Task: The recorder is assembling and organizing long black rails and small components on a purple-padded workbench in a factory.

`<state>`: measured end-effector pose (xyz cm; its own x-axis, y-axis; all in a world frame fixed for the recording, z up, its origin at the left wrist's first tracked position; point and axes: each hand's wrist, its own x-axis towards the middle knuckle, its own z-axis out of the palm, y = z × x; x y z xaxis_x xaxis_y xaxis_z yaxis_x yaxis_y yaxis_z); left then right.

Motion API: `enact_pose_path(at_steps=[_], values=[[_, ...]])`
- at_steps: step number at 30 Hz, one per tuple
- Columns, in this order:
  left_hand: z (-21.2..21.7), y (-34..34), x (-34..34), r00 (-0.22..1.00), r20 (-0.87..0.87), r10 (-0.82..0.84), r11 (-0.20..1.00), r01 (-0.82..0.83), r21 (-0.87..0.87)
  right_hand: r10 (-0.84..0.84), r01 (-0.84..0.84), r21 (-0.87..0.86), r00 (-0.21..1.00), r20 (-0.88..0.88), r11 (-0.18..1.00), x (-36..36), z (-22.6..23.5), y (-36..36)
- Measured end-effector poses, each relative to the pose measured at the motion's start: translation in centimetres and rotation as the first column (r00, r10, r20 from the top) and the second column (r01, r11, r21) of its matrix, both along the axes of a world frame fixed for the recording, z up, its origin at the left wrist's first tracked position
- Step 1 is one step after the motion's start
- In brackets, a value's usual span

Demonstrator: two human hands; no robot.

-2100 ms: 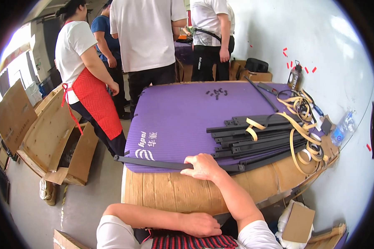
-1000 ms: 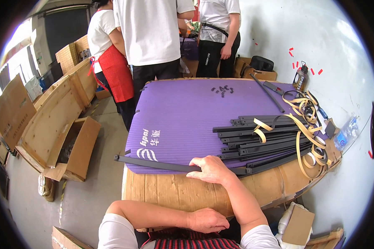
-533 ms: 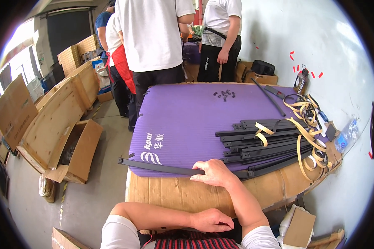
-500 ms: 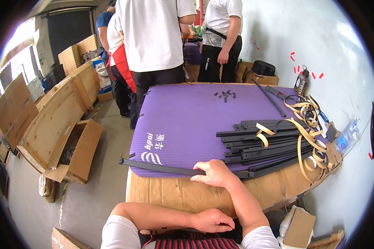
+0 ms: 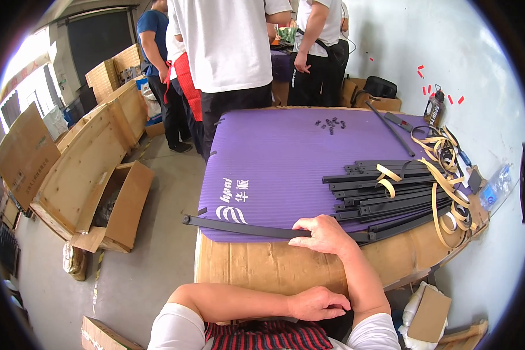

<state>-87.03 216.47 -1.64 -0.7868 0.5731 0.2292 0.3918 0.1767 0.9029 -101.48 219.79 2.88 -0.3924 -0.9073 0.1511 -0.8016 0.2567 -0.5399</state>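
Observation:
A long black flat bar [image 5: 245, 228] lies along the near edge of the purple mat [image 5: 274, 137], its left end reaching past the mat's left side. My right hand [image 5: 324, 234] pinches it near its right part, thumb on the near side and fingers over the top. My left hand [image 5: 318, 304] rests in front of the table, close to my right forearm, fingers loosely extended and nothing visible in them. Right of my right hand lies a pile of black bars [image 5: 379, 195], one of them [image 5: 408, 223] slanting along the near side.
Peeled tan strips [image 5: 443, 186] tangle at the table's right, near a dark bottle [image 5: 434, 108] and a clear plastic bottle [image 5: 497, 188]. Small black pieces [image 5: 331, 125] sit on the mat's far part. Several people stand beyond the table. An open carton [image 5: 122, 207] is on the floor left.
The whole scene has shifted rightward in the picture as my head turned. My right hand keeps its hold on the bar, and my left hand stays by my right forearm.

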Motion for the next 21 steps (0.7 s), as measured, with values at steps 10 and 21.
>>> enact_pose_path(at_steps=[10, 21], values=[[0.0, 0.2, -0.1, 0.998, 0.052, 0.018, 0.999, -0.017, -0.033, -0.008, 0.007, 0.099, 1.0, 0.012, 0.995, 0.4, 1.4, 0.4], [-0.7, 0.8, -0.7, 0.997, -0.047, -0.053, 0.988, 0.045, -0.148, 0.021, -0.034, -0.109, 0.993, -0.118, 0.993, 0.1, 0.1, 0.8]])
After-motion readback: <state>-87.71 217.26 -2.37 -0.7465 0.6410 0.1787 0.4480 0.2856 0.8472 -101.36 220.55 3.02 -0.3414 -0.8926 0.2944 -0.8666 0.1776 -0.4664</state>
